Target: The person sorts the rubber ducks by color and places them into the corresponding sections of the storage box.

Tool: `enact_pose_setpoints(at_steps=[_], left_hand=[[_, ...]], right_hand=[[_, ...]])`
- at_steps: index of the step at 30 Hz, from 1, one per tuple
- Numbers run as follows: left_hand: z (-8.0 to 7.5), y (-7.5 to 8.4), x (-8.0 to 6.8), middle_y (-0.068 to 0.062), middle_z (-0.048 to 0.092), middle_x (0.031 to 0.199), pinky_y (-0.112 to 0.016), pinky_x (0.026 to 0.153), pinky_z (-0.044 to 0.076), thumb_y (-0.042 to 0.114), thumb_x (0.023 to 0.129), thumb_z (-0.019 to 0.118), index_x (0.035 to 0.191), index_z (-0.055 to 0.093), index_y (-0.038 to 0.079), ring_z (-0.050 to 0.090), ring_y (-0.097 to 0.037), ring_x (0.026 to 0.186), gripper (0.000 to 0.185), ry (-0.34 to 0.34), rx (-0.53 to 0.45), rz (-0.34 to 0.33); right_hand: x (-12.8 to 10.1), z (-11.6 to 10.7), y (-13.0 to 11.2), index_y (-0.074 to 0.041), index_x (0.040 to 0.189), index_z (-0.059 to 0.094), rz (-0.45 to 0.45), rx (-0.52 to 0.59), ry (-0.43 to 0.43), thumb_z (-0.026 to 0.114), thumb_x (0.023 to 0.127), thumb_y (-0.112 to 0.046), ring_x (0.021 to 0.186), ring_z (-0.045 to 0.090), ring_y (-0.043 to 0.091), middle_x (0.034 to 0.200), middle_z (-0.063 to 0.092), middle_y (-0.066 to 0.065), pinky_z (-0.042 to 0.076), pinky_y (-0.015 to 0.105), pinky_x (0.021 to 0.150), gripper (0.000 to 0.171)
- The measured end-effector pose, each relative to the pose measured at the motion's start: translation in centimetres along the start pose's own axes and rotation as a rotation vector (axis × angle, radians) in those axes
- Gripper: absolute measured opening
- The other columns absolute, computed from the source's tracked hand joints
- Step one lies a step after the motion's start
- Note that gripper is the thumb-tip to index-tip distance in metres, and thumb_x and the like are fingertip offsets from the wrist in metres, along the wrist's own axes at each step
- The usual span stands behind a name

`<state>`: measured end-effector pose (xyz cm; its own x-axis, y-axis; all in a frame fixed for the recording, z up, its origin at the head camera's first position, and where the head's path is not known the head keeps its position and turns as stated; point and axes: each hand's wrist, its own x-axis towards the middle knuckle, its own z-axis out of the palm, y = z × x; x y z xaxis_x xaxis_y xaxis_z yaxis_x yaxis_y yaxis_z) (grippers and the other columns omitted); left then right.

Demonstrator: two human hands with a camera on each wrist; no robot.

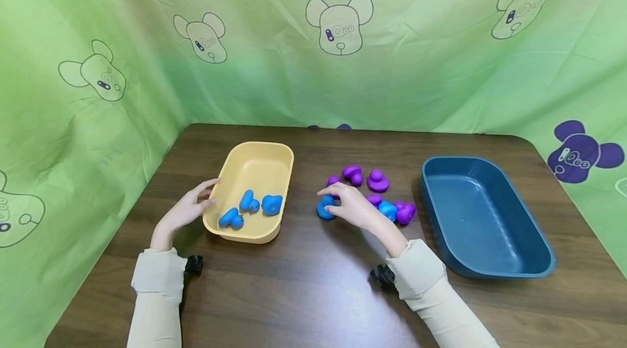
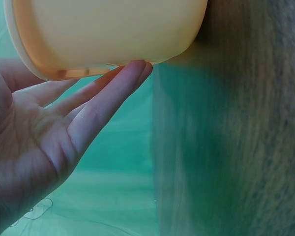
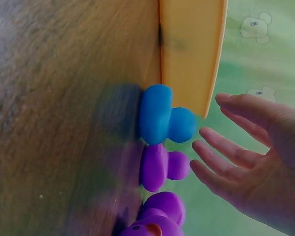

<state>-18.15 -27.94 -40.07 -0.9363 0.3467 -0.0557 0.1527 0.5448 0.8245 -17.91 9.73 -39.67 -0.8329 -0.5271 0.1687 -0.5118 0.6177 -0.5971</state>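
Note:
In the head view my left hand (image 1: 183,212) is at the left side of a yellow tub (image 1: 254,160). Its straight fingers (image 2: 105,101) touch the tub's outer wall in the left wrist view; the thumb is partly hidden there. Three blue rubber ducks (image 1: 271,205) lie inside the tub. My right hand (image 1: 355,207), fingers spread, is just above a blue rubber duck (image 3: 157,115) on the table. The right wrist view shows a gap between fingertips and duck. Several purple rubber ducks (image 1: 378,180) and another blue duck (image 1: 388,210) lie around and behind this hand, some partly covered.
A larger dark blue tub (image 1: 431,195) stands at the right of the brown wooden table (image 1: 274,293). Nothing shows inside it. Green printed cloth (image 1: 274,86) hangs behind the table and at its sides.

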Motion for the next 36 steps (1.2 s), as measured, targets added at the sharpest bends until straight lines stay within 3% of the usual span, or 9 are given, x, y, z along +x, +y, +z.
enact_pose_setpoints(at_steps=[18, 36], left_hand=[[0.0, 0.1, -0.1, -0.033, 0.038, 0.123, -0.035, 0.072, 0.045, 0.0, 0.089, 0.045, 0.135, 0.026, -0.004, 0.044, -0.042, 0.107, 0.05, -0.001, 0.008, -0.014], [0.1, -0.2, 0.0, -0.035, 0.042, 0.119, -0.033, 0.071, 0.046, 0.0, 0.09, 0.043, 0.135, 0.026, -0.005, 0.05, -0.04, 0.1, 0.049, -0.002, -0.001, -0.011]], right_hand=[[0.3, 0.5, 1.1, -0.001, 0.11, 0.06, 0.069, 0.042, -0.036, 0.062, 0.08, -0.006, 0.103, 0.052, 0.03, 0.11, 0.057, 0.015, 0.039, 0.041, 0.088, 0.03], [0.6, 0.9, 1.8, 0.002, 0.101, 0.063, 0.051, 0.047, -0.005, 0.062, 0.077, -0.001, 0.094, 0.057, 0.03, 0.102, 0.061, 0.015, 0.044, 0.038, 0.082, 0.024]])
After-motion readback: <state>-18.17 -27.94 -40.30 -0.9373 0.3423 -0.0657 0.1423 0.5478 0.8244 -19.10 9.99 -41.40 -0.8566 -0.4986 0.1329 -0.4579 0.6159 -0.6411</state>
